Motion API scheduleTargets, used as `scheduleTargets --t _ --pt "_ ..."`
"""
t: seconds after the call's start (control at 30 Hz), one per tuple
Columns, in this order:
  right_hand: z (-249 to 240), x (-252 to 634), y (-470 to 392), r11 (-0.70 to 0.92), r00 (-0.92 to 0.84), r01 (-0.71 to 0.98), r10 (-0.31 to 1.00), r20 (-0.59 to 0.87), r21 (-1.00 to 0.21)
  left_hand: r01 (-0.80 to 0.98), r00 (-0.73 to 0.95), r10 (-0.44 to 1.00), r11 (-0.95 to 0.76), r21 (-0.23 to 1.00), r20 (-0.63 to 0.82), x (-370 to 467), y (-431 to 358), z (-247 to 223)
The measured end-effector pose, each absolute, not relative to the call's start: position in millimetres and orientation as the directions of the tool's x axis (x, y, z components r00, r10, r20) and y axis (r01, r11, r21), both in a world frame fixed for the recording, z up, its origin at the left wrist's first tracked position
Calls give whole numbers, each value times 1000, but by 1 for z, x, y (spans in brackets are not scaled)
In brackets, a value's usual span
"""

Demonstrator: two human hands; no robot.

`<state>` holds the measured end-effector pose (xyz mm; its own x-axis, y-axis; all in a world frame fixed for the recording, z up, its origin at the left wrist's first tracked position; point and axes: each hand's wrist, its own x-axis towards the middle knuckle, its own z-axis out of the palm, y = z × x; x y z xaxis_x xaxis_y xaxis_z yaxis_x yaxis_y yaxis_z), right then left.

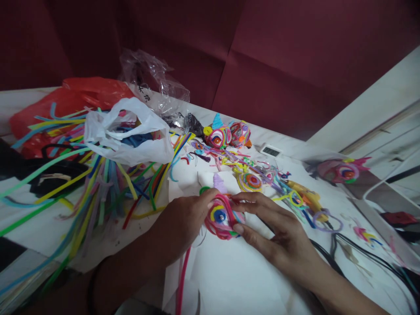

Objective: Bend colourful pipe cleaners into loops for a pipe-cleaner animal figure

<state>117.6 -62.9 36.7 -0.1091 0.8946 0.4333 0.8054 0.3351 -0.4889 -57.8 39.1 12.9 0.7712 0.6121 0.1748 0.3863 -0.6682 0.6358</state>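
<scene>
A round ornament (222,217) wound from pink, red and yellow fuzzy strips, with a blue eye-like disc, is held between both hands over white paper. My left hand (188,218) grips its left side, the thumb on top and the other fingers mostly hidden. On the right side, my right hand (278,232) pinches it between thumb and fingertips. A pink strip (182,280) hangs below my left hand. A light purple piece (219,183) stands just behind the ornament.
Many colored strips (105,188) and a white plastic bag (131,131) lie left. Finished-looking round ornaments (218,136) sit at the back. A yellow glue gun (308,199), a small white display (269,150) and black cables (364,252) are at right.
</scene>
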Motion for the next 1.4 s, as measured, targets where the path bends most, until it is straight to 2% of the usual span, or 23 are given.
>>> scheduleTargets --t 0.27,0.5,0.77,1.0,1.4 --pt "32 117 -62 352 -108 793 884 455 -496 342 770 608 -650 678 194 -58 38 14" --pt "26 117 -63 345 -101 801 883 459 -489 355 765 613 -655 667 195 -60 37 11" --pt "25 117 -63 337 -96 809 884 457 -482 357 713 633 -697 622 300 -61 36 7" --pt "24 117 -63 319 -77 804 892 446 -501 249 657 625 -708 661 422 -62 39 2" --pt "18 120 -63 335 -68 790 881 469 -514 292 736 547 -789 541 400 -61 50 26"
